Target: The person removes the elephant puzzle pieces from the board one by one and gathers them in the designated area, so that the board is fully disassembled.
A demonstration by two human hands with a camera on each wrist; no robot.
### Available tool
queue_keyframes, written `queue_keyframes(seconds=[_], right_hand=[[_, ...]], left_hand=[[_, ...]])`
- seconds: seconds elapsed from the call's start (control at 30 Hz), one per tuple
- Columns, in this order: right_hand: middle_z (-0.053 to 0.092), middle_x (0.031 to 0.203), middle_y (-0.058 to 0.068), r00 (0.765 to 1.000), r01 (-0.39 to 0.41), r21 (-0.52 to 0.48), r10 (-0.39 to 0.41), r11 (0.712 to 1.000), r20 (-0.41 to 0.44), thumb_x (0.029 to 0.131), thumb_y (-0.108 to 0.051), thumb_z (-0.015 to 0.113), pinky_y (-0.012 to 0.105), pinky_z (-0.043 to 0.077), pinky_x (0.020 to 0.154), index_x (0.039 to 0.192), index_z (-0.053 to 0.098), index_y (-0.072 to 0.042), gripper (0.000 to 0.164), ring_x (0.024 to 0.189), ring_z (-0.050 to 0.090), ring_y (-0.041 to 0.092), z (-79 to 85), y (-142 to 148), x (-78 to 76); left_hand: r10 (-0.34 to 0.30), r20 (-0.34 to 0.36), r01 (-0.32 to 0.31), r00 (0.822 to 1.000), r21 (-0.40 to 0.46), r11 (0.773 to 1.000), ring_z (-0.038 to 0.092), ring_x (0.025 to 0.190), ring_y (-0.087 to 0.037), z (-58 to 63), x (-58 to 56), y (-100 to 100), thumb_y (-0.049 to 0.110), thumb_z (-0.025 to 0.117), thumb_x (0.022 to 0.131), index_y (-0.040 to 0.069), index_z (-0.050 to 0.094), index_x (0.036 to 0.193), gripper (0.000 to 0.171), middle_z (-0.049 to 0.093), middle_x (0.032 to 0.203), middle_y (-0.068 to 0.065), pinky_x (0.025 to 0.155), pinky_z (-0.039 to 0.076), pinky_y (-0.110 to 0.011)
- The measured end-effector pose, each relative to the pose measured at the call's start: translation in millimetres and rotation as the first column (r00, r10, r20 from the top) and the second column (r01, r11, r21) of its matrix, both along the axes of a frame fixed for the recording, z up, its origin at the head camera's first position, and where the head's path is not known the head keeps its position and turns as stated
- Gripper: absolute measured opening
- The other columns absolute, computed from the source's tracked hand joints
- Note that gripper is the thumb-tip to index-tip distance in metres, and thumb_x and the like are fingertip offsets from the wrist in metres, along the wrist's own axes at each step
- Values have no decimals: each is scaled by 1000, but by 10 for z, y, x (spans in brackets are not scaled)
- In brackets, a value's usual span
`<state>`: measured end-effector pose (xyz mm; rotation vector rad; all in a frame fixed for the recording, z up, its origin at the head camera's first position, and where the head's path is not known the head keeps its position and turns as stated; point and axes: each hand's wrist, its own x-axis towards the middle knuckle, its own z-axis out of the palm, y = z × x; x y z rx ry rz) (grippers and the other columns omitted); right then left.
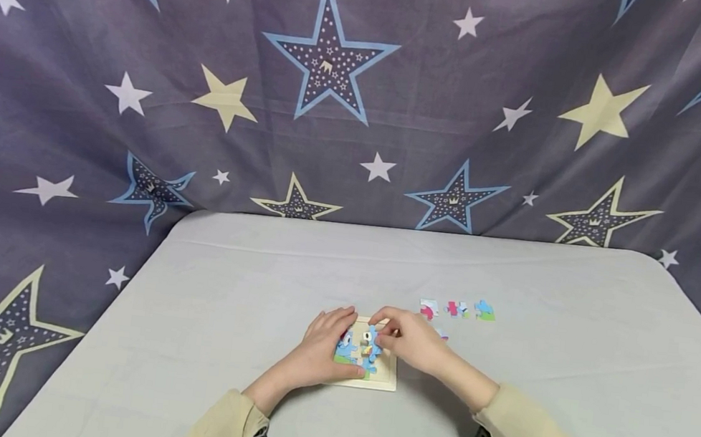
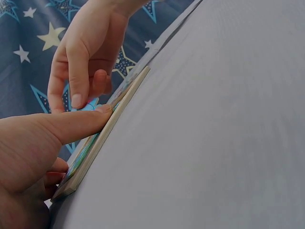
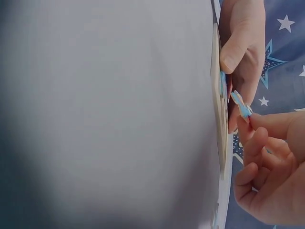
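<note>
A pale wooden puzzle tray [image 1: 386, 377] lies on the table with several blue and green jigsaw pieces [image 1: 345, 348] in its left and middle part. My left hand [image 1: 324, 349] grips the tray's left side, its thumb laid across the front over the pieces and its fingers along the far left edge. Between thumb and forefinger my right hand [image 1: 410, 337] pinches a blue jigsaw piece [image 3: 244, 109]. In the right wrist view this piece is tilted and raised off the tray; from the head it overlaps the tray's middle.
Behind the right hand lie loose jigsaw pieces: a pink and white one [image 1: 428, 307], a red and blue one [image 1: 457, 308] and a blue and green one [image 1: 485, 310]. Another piece [image 1: 442, 335] is partly hidden by that hand. A star-patterned cloth [image 1: 359, 140] hangs behind the table.
</note>
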<state>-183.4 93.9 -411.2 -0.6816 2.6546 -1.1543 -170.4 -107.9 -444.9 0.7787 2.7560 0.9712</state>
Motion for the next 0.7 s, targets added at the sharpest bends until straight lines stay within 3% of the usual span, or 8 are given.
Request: queue_keyframes(seconds=[0.7], right_hand=[[61, 71, 1, 999, 40, -22, -39, 999, 23, 85, -10, 60, 23, 42, 48, 99, 60, -13, 15, 55, 49, 11, 71, 377, -9]], left_hand=[[2, -6, -2, 1000, 11, 1000, 20, 136, -30, 12, 17, 7, 40, 72, 71, 0, 33, 138, 88, 29, 145, -15, 111, 7, -50]])
